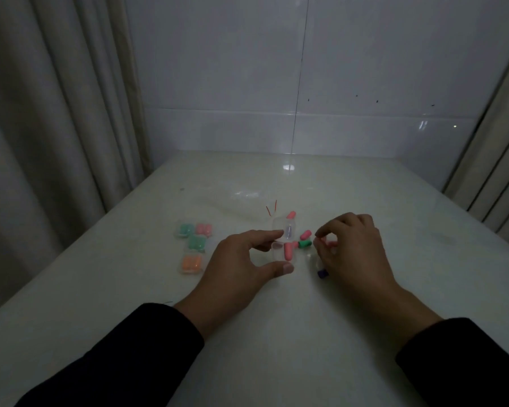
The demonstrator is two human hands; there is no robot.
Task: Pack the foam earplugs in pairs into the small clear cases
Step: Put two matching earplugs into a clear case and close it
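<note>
Left hand [241, 259] steadies an open clear case [285, 251] on the table [130, 289], index finger at the far edge, thumb at the near edge, case framed between them; fingers spread fairly wide, lightly pinching the case rim rather than wrapped round it. One pink earplug [288, 250] already lies in the case, long axis running away from the person, near-to-far. Its partner looks to be in the right hand [353, 254]: fingers curled narrow, thumb and index tips pinching something pink, mostly hidden, so orientation of that plug cannot be told. The case sits just left of the right fingertips, close, same depth on the table, so the coming move is probably a short leftward carry and a drop beside the first plug, laid parallel to it. Right hand is the nearer one to the loose plugs too: another pink earplug [305, 235] and a green earplug [304, 244] lie between the hands, a purple earplug [322, 273] just under the right palm, one more pink plug [291, 215] beyond the case. Four filled cases [191, 245] sit grouped left of the left hand, well clear. Both wrists low over the table, dark sleeves [115, 356] pulled to the wrist
</note>
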